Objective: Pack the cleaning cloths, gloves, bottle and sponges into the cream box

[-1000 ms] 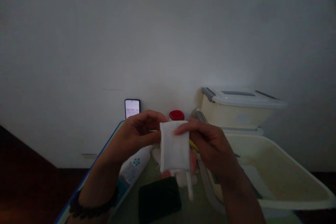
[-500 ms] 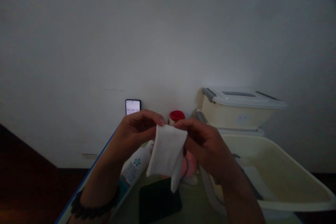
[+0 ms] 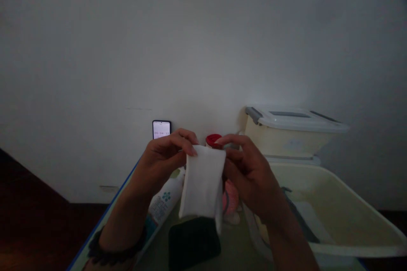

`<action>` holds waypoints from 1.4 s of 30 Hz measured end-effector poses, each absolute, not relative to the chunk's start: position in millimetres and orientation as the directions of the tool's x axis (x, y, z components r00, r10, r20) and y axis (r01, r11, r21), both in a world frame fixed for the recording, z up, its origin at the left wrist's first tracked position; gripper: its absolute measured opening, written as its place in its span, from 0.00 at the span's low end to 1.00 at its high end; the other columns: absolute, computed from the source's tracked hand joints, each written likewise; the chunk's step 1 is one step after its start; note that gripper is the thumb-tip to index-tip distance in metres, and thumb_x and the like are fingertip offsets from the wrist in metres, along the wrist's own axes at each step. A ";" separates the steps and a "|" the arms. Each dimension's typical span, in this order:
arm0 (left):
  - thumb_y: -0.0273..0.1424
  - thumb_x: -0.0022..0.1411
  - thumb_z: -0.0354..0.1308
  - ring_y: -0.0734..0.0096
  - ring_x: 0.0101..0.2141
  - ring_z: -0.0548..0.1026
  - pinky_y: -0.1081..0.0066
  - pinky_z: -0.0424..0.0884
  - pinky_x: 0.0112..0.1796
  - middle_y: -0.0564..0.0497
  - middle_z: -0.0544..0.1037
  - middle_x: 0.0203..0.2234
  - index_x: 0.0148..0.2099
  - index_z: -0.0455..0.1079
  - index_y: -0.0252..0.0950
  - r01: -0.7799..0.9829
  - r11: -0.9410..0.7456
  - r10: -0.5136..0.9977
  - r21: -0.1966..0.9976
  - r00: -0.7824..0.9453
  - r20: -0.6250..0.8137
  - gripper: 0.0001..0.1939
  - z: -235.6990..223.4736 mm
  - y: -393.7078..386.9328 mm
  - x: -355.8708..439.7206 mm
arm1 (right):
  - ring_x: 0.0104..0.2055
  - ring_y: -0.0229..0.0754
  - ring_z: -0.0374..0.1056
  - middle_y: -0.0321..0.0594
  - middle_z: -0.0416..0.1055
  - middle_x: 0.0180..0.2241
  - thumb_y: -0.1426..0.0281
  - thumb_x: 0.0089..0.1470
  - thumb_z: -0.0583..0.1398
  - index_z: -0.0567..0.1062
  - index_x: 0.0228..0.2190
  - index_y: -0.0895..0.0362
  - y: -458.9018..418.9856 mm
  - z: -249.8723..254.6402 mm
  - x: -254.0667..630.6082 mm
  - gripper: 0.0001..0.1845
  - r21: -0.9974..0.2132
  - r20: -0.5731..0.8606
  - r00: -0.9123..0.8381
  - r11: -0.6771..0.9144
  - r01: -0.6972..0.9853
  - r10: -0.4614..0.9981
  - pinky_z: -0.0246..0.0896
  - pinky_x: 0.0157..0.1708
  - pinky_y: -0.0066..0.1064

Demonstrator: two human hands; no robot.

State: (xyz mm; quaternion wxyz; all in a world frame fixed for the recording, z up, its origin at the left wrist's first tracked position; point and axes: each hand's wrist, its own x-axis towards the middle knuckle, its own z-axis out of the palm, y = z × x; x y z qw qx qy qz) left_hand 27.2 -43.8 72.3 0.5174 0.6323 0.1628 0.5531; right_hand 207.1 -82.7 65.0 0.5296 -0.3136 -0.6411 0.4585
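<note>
A folded piece of white cloth (image 3: 204, 184) hangs between my hands above the table; its exact kind does not show. My left hand (image 3: 168, 156) pinches its upper left corner between thumb and fingers. At the upper right edge, my right hand (image 3: 246, 165) grips it, the index finger raised over the top. Below the cloth lies a dark green flat block (image 3: 193, 245). Behind it, partly covered, is a pink knitted-looking item (image 3: 230, 199). A red rolled item (image 3: 213, 140) stands just beyond the cloth's top edge.
A white bottle (image 3: 163, 201) lies beside my left forearm. A phone (image 3: 161, 129) showing a timer leans on the wall. To the right are a large cream bin (image 3: 343, 203) with things inside and a lidded storage box (image 3: 289, 135).
The cloth has swung slightly left, then straightened, with its narrow strip shifting behind the lower right. My right index finger has lifted off the cloth's front. Both hands keep hold.
</note>
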 end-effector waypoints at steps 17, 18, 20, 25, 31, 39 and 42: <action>0.21 0.51 0.63 0.75 0.32 0.70 0.79 0.69 0.30 0.52 0.68 0.31 0.30 0.76 0.39 -0.364 -0.473 0.721 0.802 0.363 0.590 0.07 72.5 -41.6 25.2 | 0.33 0.37 0.66 0.32 0.66 0.26 0.71 0.47 0.63 0.68 0.32 0.54 -76.9 62.3 203.4 0.09 -0.942 0.333 -0.194 0.335 -0.027 0.923 0.64 0.34 0.31; 0.22 0.52 0.63 0.75 0.32 0.70 0.79 0.69 0.29 0.52 0.68 0.31 0.29 0.76 0.39 -0.368 -0.468 0.718 0.803 0.371 0.589 0.06 72.6 -41.7 24.8 | 0.32 0.37 0.65 0.31 0.65 0.25 0.71 0.46 0.64 0.69 0.31 0.54 -76.9 62.2 203.4 0.09 -0.943 0.331 -0.189 0.329 -0.041 0.925 0.64 0.34 0.30; 0.23 0.53 0.62 0.75 0.32 0.70 0.79 0.69 0.28 0.52 0.67 0.32 0.27 0.76 0.38 -0.366 -0.475 0.707 0.800 0.383 0.595 0.06 72.6 -42.1 24.3 | 0.31 0.36 0.65 0.30 0.64 0.24 0.73 0.46 0.64 0.69 0.30 0.54 -77.1 62.4 203.8 0.09 -0.948 0.319 -0.186 0.313 -0.062 0.929 0.63 0.33 0.29; 0.24 0.55 0.61 0.74 0.33 0.69 0.80 0.69 0.28 0.51 0.65 0.33 0.27 0.76 0.38 -0.383 -0.468 0.697 0.796 0.394 0.599 0.06 71.4 -42.1 25.9 | 0.31 0.35 0.66 0.29 0.65 0.25 0.76 0.43 0.65 0.69 0.31 0.53 -77.7 64.9 206.0 0.13 -0.958 0.286 -0.255 0.271 -0.093 0.924 0.62 0.34 0.29; 0.21 0.54 0.60 0.76 0.31 0.70 0.80 0.69 0.29 0.52 0.66 0.31 0.32 0.75 0.37 -0.378 -0.527 0.655 0.761 0.390 0.647 0.07 69.4 -40.1 27.2 | 0.34 0.36 0.66 0.28 0.65 0.24 0.79 0.39 0.66 0.69 0.31 0.53 -75.9 64.5 204.4 0.16 -0.936 0.351 -0.209 0.350 -0.043 0.913 0.61 0.36 0.29; 0.21 0.52 0.60 0.75 0.33 0.71 0.80 0.68 0.32 0.52 0.72 0.33 0.40 0.74 0.38 -0.400 -0.390 0.724 0.830 0.425 0.544 0.12 74.0 -43.7 25.2 | 0.29 0.33 0.63 0.28 0.65 0.25 0.75 0.42 0.65 0.69 0.30 0.53 -77.0 63.6 203.9 0.12 -0.932 0.360 -0.129 0.349 -0.097 0.924 0.60 0.30 0.27; 0.32 0.51 0.59 0.67 0.35 0.72 0.74 0.69 0.33 0.49 0.74 0.36 0.45 0.71 0.37 -0.446 -0.139 0.769 0.884 0.514 0.380 0.17 77.3 -46.8 25.3 | 0.27 0.32 0.62 0.29 0.65 0.25 0.74 0.43 0.65 0.69 0.29 0.54 -77.2 63.8 204.3 0.10 -0.937 0.346 -0.096 0.338 -0.087 0.934 0.60 0.29 0.26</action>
